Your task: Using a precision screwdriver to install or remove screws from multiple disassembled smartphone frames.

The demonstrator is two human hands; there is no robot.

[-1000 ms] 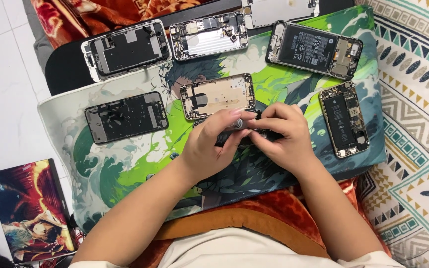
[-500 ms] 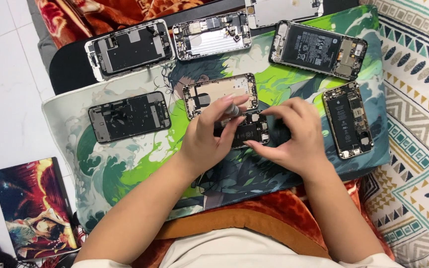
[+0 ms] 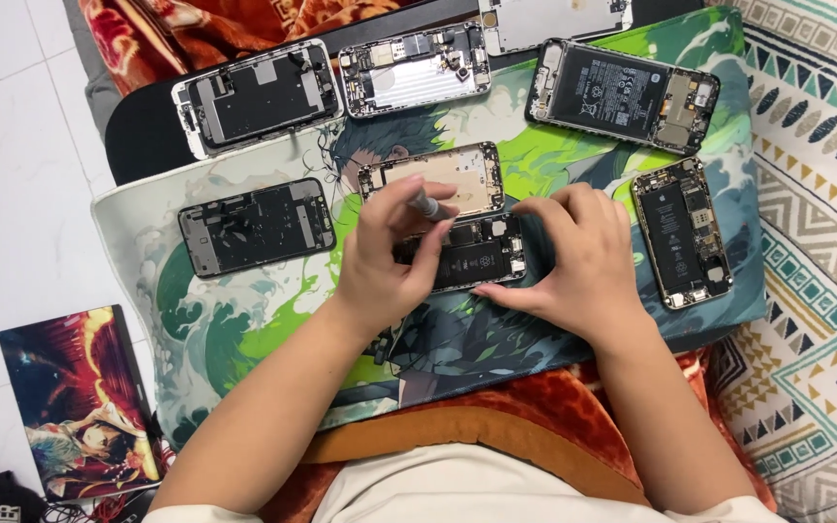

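left hand (image 3: 389, 254): fingers pinching a small grey screwdriver (image 3: 428, 206) | right hand (image 3: 573, 261): fingers pressed together, steadying opened phone (image 3: 472, 257) | phone: mid printed mat (image 3: 244, 310), between both hands

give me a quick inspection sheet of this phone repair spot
surface: illustrated green desk mat on a lap.
job's things: opened phone with black battery; thin screwdriver.
clutter: six more opened phones around it, one gold-plated.
grippers: left hand holds the screwdriver; right hand steadies the phone.
cables: nothing seen.
surroundings: white tiled floor, patterned fabric, illustrated book.
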